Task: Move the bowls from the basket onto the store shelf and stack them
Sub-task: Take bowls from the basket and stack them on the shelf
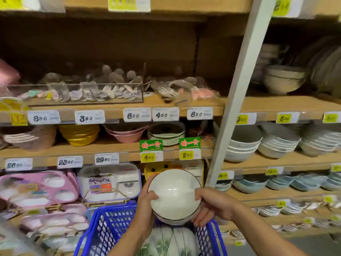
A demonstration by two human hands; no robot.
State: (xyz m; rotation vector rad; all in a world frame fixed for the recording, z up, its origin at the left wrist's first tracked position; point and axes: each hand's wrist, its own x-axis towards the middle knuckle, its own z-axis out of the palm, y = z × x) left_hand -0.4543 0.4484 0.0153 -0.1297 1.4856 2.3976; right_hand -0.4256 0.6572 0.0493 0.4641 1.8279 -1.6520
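Both hands are gripping a white bowl (174, 195) above the blue basket (110, 224): the left hand (146, 202) and right hand (212, 204) are curling fingers round its rim. More bowls (169, 241) are lying in the basket.

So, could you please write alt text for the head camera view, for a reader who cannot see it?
The left hand and right hand grip a white bowl by its rim over a blue basket that holds more bowls. Behind are wooden store shelves with stacked bowls, plates and price tags.
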